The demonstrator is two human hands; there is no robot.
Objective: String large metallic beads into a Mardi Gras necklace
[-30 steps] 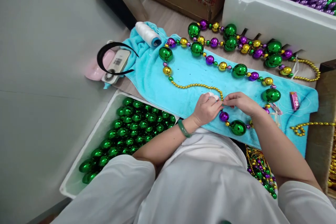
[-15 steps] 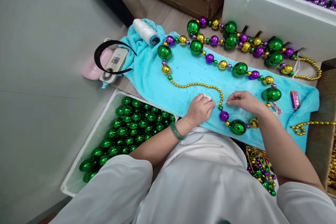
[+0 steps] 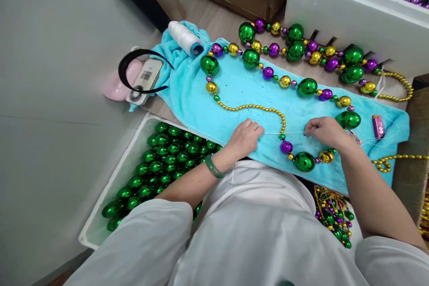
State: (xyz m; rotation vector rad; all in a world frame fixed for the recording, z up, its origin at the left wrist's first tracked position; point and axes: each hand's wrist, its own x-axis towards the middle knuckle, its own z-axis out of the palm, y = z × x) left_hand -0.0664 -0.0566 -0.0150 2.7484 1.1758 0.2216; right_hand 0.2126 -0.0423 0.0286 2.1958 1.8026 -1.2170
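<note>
A long bead necklace (image 3: pixel 284 81) of green, purple and gold balls loops over a turquoise towel (image 3: pixel 234 94). Its thin gold strand (image 3: pixel 254 108) ends at a small green bead above a purple bead (image 3: pixel 286 146). A taut clear thread (image 3: pixel 284 133) runs between my hands. My left hand (image 3: pixel 244 137), with a green bangle on the wrist, pinches one end of the thread. My right hand (image 3: pixel 326 132) pinches the other end, beside a large green ball (image 3: pixel 348 119).
A white tray (image 3: pixel 110 201) of green balls sits at lower left. A thread spool (image 3: pixel 184 38), a black headband (image 3: pixel 140 71) and a pink case (image 3: pixel 117 85) lie at the towel's far end. A foam box (image 3: pixel 351 13) of small beads stands at top right, a pink lighter (image 3: pixel 377 126) at right.
My hands, which were together over the strand's end, have pulled apart sideways, drawing the clear thread taut between them.
</note>
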